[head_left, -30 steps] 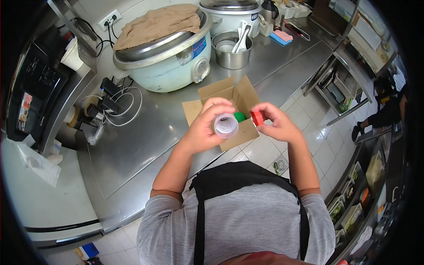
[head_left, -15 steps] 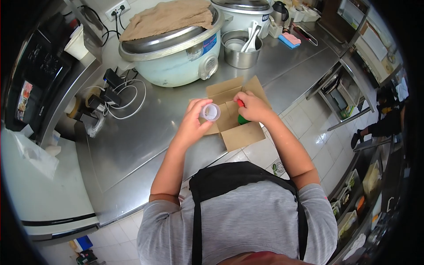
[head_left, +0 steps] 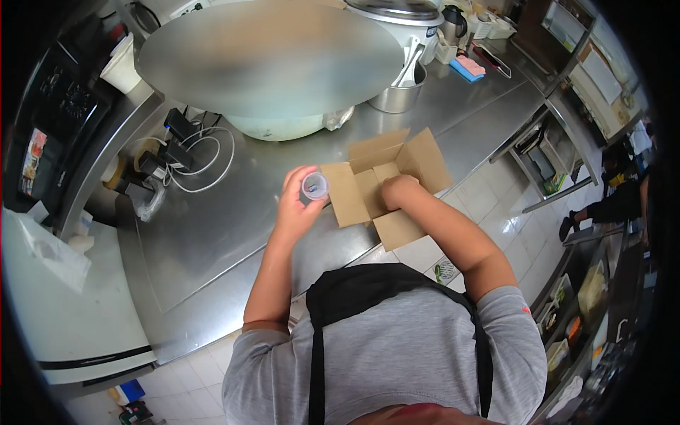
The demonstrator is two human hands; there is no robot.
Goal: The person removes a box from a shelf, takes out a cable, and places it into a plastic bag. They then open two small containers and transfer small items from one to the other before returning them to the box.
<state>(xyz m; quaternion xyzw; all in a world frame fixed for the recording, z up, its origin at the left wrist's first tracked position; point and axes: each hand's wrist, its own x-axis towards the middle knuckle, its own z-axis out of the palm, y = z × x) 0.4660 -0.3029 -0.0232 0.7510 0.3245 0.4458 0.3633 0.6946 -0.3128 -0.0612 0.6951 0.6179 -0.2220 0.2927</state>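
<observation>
My left hand is wrapped around a small clear plastic cup, held above the steel counter with its mouth toward me. Something small and coloured shows inside the cup, too small to name. An open cardboard box with its flaps spread sits on the counter just right of the cup. My right hand reaches down into the box. Its fingers are hidden, so whatever they touch cannot be made out.
Behind the box are a large rice cooker, mostly covered by a blur, and a steel pot holding white utensils. Cables and power adapters lie to the left on the counter. A person's leg shows far right.
My right hand has gone from the box opening, beside a red and green object, down inside. That object is now out of sight. The cup has shifted left; the box appears further right.
</observation>
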